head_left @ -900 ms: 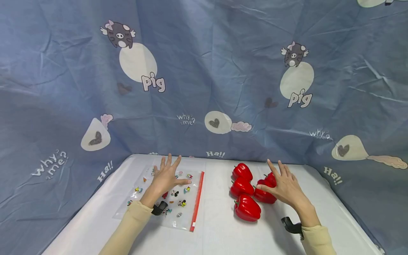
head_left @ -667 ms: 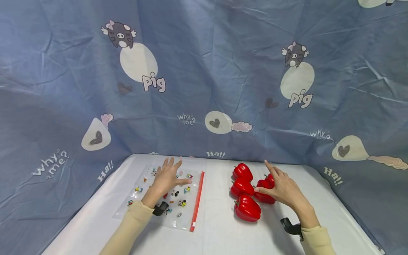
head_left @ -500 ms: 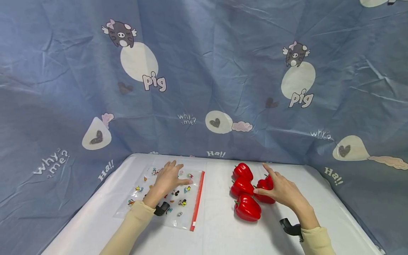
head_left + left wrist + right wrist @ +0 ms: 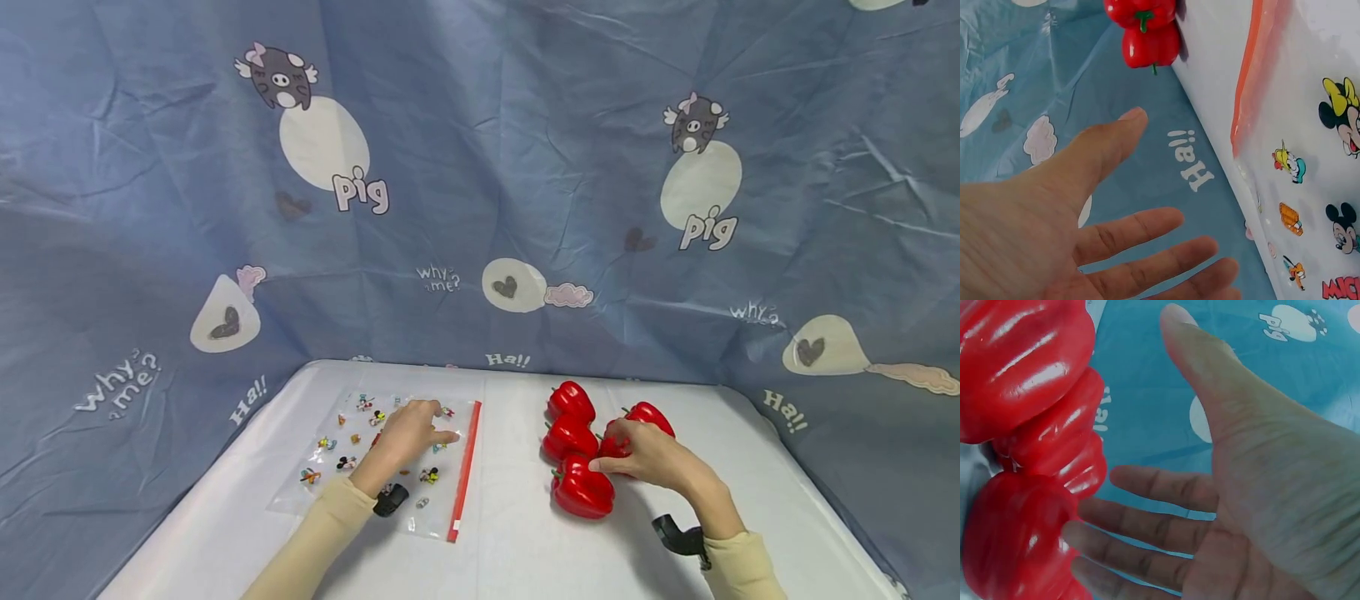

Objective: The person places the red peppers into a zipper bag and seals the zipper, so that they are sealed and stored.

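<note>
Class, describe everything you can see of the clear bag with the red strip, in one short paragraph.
The clear bag looks like thin plastic, scattered with colourful cartoon prints. A red strip runs along one edge, with a small white piece near one end. It lies flat on the white table, left of the red bell peppers in the head view. The left hand hangs above it, hiding part, with no visible contact.

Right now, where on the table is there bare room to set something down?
The white table is bare between the red-edged bag and the red peppers, and right of the right hand. It's crowded around the clustered peppers; the bag lies beneath the left hand.
</note>
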The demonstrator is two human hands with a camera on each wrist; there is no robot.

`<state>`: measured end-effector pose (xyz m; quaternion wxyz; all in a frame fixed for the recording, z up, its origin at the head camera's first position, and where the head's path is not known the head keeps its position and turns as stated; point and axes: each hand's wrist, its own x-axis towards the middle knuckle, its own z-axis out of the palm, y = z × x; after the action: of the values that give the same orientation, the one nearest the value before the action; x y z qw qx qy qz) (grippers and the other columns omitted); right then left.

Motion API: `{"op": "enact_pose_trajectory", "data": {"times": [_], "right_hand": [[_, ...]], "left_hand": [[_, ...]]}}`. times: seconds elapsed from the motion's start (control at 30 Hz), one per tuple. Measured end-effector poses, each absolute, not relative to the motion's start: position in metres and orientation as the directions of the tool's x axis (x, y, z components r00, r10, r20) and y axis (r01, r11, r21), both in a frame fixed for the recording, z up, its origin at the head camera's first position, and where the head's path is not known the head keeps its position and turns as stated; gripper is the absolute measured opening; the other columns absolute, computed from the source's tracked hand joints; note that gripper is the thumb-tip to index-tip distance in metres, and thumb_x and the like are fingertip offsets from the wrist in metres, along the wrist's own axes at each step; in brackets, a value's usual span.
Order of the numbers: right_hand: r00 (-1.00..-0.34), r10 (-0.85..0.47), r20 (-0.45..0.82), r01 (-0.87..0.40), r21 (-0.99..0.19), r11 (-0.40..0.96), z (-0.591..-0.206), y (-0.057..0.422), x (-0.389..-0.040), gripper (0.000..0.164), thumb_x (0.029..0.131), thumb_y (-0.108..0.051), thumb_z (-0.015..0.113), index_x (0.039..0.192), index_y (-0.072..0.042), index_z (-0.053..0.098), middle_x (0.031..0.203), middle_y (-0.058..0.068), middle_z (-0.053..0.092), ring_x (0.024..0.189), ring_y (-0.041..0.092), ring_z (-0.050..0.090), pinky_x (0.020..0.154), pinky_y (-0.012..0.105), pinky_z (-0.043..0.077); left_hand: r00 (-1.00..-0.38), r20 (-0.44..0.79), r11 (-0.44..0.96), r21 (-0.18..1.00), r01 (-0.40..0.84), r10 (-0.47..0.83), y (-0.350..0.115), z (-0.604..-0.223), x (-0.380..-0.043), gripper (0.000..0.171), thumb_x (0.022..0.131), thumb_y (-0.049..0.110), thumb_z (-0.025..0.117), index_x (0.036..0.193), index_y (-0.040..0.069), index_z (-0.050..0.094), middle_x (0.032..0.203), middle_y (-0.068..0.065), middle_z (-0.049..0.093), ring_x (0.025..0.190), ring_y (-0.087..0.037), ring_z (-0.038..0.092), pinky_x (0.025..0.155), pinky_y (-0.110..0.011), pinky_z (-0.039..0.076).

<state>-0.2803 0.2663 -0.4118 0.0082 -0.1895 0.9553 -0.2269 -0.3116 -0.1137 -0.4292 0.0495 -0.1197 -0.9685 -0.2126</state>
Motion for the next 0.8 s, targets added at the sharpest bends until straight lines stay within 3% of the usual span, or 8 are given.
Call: {"op": "enact_pose_trajectory", "data": {"times": [0.2, 0.37, 0.47, 0.6, 0.8], "right_hand": [[-0.927, -0.375, 0.003, -0.336, -0.453, 0.826, -0.412, 0.261, -0.276, 0.056, 0.070, -0.048, 0.081, 0.103, -0.006, 0.065, 0.091, 0.003, 0.068, 0.078, 0.013, 0.059, 0.066, 0.028, 0.051], [-0.931, -0.360, -0.063, -0.292, -0.463, 0.837, -0.414, 0.253, -0.273, 0.057, 0.067, -0.044, 0.084, 0.104, -0.006, 0.064, 0.092, 0.004, 0.067, 0.079, 0.013, 0.059, 0.067, 0.030, 0.053], [-0.921, -0.379, -0.084, -0.299, -0.471, 0.830, -0.415, 0.251, -0.272, 0.054, 0.067, -0.043, 0.084, 0.101, -0.005, 0.065, 0.087, 0.002, 0.065, 0.077, 0.013, 0.058, 0.067, 0.030, 0.052], [-0.913, -0.393, -0.108, -0.296, -0.486, 0.822, -0.415, 0.249, -0.269, 0.050, 0.069, -0.040, 0.084, 0.097, -0.004, 0.065, 0.081, 0.001, 0.062, 0.073, 0.014, 0.056, 0.063, 0.029, 0.050], [-0.920, -0.361, -0.150, -0.251, -0.481, 0.840, -0.416, 0.245, -0.267, 0.050, 0.065, -0.039, 0.087, 0.096, -0.007, 0.063, 0.077, 0.001, 0.058, 0.071, 0.015, 0.053, 0.060, 0.029, 0.046]], "left_hand": [[-0.964, 0.135, 0.893, 0.365, 0.264, 0.230, -0.107, -0.436, -0.309, 0.048, 0.075, 0.039, 0.080, 0.106, 0.003, 0.068, 0.102, -0.013, 0.070, 0.079, -0.025, 0.066, 0.067, -0.040, 0.053], [-0.947, 0.162, 0.890, 0.328, 0.318, 0.279, -0.099, -0.446, -0.305, 0.038, 0.073, 0.035, 0.082, 0.085, 0.003, 0.064, 0.082, -0.007, 0.062, 0.063, -0.017, 0.055, 0.054, -0.032, 0.046], [-0.935, 0.181, 0.891, 0.292, 0.348, 0.306, -0.094, -0.453, -0.303, 0.038, 0.072, 0.034, 0.082, 0.074, 0.008, 0.056, 0.079, -0.006, 0.053, 0.061, -0.016, 0.050, 0.053, -0.031, 0.042], [-0.936, 0.155, 0.898, 0.272, 0.347, 0.315, -0.087, -0.463, -0.300, 0.040, 0.071, 0.036, 0.083, 0.074, 0.009, 0.053, 0.081, -0.006, 0.052, 0.064, -0.017, 0.050, 0.054, -0.033, 0.043], [-0.941, 0.107, 0.911, 0.236, 0.337, 0.320, -0.080, -0.475, -0.297, 0.040, 0.073, 0.038, 0.081, 0.083, 0.005, 0.060, 0.077, -0.005, 0.053, 0.065, -0.017, 0.050, 0.057, -0.034, 0.044]]}}
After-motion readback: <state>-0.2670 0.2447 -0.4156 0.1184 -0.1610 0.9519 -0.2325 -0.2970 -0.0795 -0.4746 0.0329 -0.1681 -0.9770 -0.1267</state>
